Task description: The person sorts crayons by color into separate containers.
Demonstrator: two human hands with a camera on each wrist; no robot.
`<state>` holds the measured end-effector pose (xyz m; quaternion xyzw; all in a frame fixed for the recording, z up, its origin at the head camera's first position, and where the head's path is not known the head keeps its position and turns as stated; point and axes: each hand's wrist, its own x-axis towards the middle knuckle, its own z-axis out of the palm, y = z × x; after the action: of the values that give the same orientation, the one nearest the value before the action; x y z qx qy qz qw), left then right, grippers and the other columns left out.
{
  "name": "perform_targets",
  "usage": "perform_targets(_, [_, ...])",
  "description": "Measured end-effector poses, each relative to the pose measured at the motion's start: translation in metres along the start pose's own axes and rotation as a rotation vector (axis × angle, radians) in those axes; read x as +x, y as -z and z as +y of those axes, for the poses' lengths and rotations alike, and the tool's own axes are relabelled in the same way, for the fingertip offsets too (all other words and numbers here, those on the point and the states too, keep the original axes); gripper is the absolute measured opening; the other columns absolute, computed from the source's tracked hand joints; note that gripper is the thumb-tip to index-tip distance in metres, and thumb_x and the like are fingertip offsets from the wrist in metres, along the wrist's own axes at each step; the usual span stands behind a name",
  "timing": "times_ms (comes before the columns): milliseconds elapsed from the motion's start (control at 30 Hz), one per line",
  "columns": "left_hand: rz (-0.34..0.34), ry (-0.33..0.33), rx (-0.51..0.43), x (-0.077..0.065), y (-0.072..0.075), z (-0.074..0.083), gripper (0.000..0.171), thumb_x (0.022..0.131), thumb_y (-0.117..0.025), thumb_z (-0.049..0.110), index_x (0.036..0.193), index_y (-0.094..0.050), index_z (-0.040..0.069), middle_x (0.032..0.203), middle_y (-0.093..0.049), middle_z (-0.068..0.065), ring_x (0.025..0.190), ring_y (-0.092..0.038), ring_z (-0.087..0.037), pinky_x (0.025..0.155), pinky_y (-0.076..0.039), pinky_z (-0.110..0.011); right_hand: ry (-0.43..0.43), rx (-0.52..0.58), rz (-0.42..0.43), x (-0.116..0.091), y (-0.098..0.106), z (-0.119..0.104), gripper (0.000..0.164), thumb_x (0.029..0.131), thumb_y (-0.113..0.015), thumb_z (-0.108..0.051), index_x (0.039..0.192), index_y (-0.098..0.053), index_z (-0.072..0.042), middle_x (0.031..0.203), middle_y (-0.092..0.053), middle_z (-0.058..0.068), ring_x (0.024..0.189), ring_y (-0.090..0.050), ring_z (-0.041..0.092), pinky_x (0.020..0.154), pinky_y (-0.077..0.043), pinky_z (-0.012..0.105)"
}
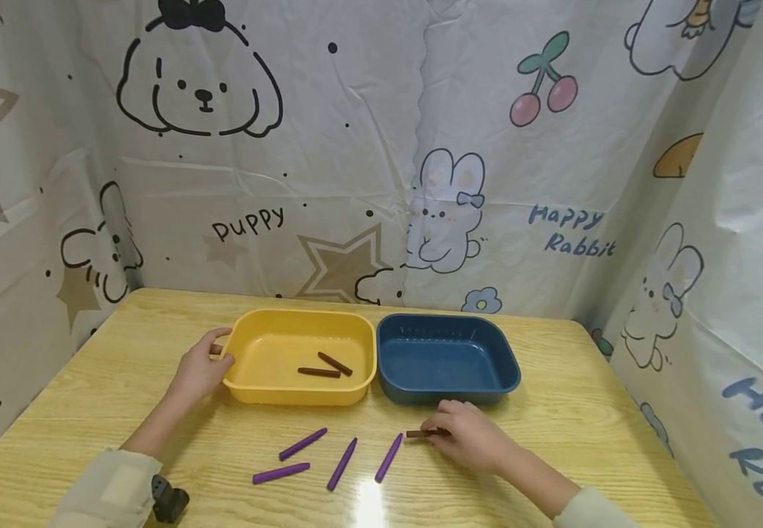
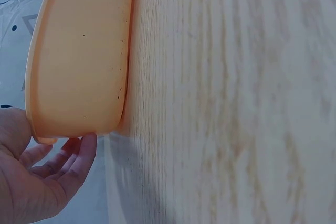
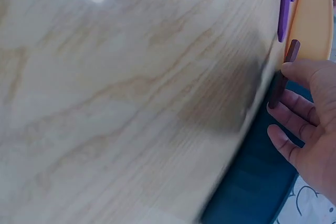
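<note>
white glare marks the near tabletop (image 1: 461,502); wrist views look hazy, softly shadowed.

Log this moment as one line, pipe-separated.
left hand: grips yellow bin | right hand: pinches brown crayon near blue bin | yellow bin: two brown crayons | table: four purple crayons

in the head view, the right hand (image 1: 472,438) is hiding one end of the brown crayon (image 1: 416,434). in the left wrist view, the yellow tray (image 2: 81,61) is extending beyond the top edge and the left hand (image 2: 39,182) beyond the left; in the right wrist view, the bottom edge is cutting off the blue tray (image 3: 252,182).
</note>
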<state>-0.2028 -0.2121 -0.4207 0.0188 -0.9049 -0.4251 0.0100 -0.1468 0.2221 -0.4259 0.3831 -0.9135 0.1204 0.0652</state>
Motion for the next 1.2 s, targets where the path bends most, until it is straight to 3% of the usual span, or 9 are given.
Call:
perform_targets(267, [-0.002,0.006,0.003,0.000,0.000,-0.001,0.053,0.091,-0.045,0.011,0.141,-0.033,-0.001,0.119,-0.050,-0.033,0.090,-0.062,-0.032,0.062,-0.052,-0.029,-0.078,0.037,-0.004,0.007,0.010,-0.002,0.011,0.082,-0.069,-0.018,0.093,-0.072,-0.021,0.080,-0.058,-0.009,0.068,-0.044,0.001,0.061,-0.040,0.019])
perform_targets(667, [-0.004,0.010,-0.004,0.000,0.000,-0.001,0.053,0.092,-0.046,0.010,0.142,-0.032,-0.001,0.120,-0.049,-0.033,0.093,-0.062,-0.034,0.063,-0.052,-0.029,-0.069,0.073,0.037,0.028,0.024,-0.006,0.013,0.083,-0.068,-0.014,0.095,-0.072,-0.015,0.079,-0.057,-0.008,0.068,-0.047,0.003,0.059,-0.041,0.017])
perform_targets(1200, [0.007,0.012,-0.006,0.000,0.001,0.000,0.052,0.092,-0.047,0.009,0.141,-0.033,-0.001,0.119,-0.049,-0.033,0.094,-0.061,-0.035,0.062,-0.052,-0.029,-0.091,0.056,0.044,0.071,0.037,-0.021,0.014,0.086,-0.066,-0.019,0.098,-0.071,-0.019,0.083,-0.058,-0.007,0.070,-0.052,0.006,0.059,-0.042,0.018])
